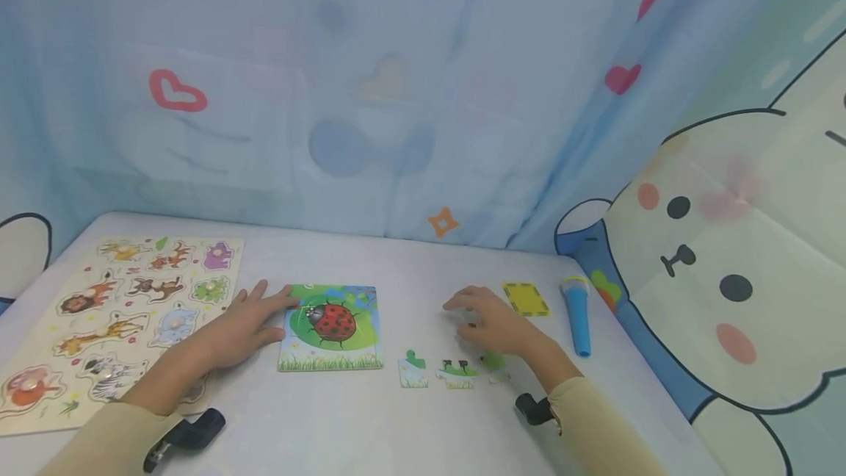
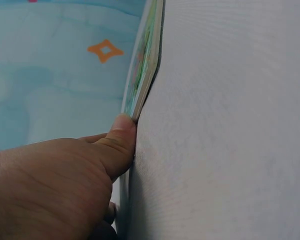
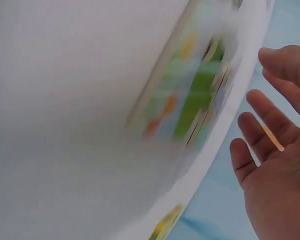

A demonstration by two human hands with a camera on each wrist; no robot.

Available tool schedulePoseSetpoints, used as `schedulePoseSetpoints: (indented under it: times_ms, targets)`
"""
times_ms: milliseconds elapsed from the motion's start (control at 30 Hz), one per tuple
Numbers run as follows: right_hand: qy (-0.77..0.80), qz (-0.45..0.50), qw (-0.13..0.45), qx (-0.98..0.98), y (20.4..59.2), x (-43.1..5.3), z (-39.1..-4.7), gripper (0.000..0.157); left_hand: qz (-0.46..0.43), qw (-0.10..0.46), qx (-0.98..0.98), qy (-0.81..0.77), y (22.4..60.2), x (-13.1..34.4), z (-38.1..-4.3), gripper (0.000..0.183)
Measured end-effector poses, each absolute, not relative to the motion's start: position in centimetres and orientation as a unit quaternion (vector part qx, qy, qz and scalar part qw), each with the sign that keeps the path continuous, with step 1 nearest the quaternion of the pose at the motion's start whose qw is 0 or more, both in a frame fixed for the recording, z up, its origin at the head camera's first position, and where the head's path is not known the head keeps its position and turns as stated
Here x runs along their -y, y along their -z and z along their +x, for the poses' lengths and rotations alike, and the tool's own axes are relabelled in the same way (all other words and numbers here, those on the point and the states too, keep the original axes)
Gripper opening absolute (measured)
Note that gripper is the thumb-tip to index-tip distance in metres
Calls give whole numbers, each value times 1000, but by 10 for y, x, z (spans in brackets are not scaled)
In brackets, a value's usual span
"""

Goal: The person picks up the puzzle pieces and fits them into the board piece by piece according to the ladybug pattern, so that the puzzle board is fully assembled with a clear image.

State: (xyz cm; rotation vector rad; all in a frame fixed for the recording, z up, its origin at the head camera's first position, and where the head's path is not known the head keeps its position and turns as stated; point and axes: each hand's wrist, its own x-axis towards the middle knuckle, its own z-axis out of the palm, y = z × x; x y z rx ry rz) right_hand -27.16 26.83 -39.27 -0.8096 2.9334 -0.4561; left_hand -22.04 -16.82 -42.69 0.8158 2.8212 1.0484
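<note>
Towards the left of the counter (image 1: 344,424), the ladybird board (image 1: 333,325) is laid flat, its left side touched by the left hand (image 1: 241,325). The fingers of that hand are spread, and its thumb is seen set against the board's edge in the left wrist view. By the right hand (image 1: 492,322), raised to the right of the board, nothing is seen to be held; its fingers are loosely bent and parted.

As judged, the coming move hinges on how the loose puzzle pieces are placed between the board and the right hand. A left piece (image 1: 413,373), a middle piece (image 1: 457,374) and a right piece (image 1: 494,364) are set out in a sideways row, right of the board and on the near side of the right hand's fingers. They are more easily reached by the right hand, the left piece being closest to the board. No clear long axis is offered by the board, which is roughly square.

The right piece is partly covered by the right hand, and dark marks under the palm cannot be made out. The board is shown almost edge-on from the left wrist, with most of that hand's fingers hidden. Print is blurred in the right wrist view. The animal board (image 1: 125,303) is overlapped by the left forearm.
</note>
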Motion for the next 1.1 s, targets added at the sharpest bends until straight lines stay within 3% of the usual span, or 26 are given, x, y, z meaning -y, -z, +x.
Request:
schedulePoseSetpoints:
  times_ms: [400, 667, 1100]
  targets:
    - [139, -246, 48, -958, 393, -315, -264, 42, 260, 8, -902, -344, 430, 169, -222, 50]
    - [146, -250, 58, -955, 393, -321, -265, 36, 265, 5, -900, -345, 432, 169, -223, 50]
    - [172, -282, 26, -944, 381, -272, -275, 31, 262, 19, -900, -348, 433, 170, -223, 50]
